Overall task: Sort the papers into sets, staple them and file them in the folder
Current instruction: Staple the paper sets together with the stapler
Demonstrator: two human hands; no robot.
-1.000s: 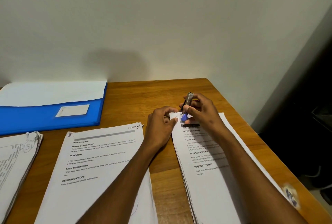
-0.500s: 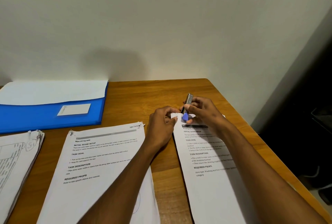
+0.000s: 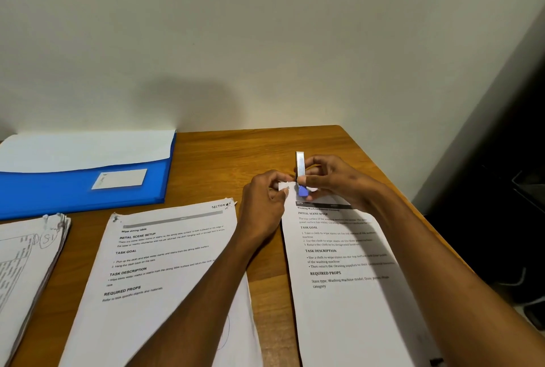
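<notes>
A set of printed papers (image 3: 345, 263) lies on the right of the wooden table (image 3: 236, 154). My left hand (image 3: 265, 204) pinches its top left corner. My right hand (image 3: 333, 181) grips a small stapler (image 3: 300, 172), silver with a blue tip, standing nearly upright on that same corner. A second printed set (image 3: 165, 266) lies in the middle under my left forearm. A third stack (image 3: 26, 257) with handwriting sits at the left edge. The blue folder (image 3: 73, 192) lies open at the back left with a white sheet (image 3: 88, 148) in it.
The wall runs right behind the table. The table's right edge drops off beside my right arm into a dark area with wire objects (image 3: 525, 190). Bare wood shows between the folder and my hands.
The stapler has tipped from a slant to nearly upright over the paper's corner. Both hands stay at that corner, and the view has shifted slightly.
</notes>
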